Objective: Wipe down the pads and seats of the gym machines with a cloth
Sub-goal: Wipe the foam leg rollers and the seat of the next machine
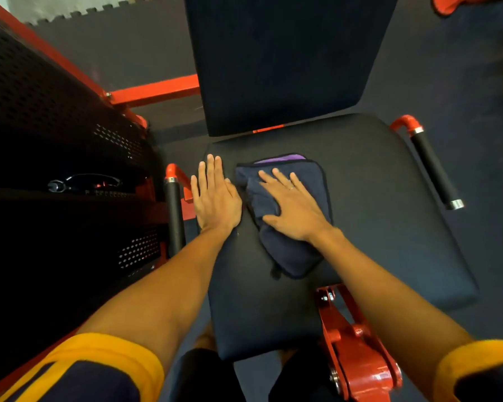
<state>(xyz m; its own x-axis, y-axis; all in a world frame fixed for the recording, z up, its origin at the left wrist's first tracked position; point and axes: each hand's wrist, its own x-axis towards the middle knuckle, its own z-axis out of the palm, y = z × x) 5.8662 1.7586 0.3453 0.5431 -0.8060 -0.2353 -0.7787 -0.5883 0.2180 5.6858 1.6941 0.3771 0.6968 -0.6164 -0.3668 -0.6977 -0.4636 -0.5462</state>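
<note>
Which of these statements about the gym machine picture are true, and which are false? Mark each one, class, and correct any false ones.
1. The right hand lies flat on the dark blue folded cloth. True.
2. The left hand grips that cloth too. False: it rests flat on the black padded seat, beside the cloth.
3. The cloth covers the whole seat. False: most of the seat is bare.
4. A purple edge shows at the cloth's far end. True.
</note>
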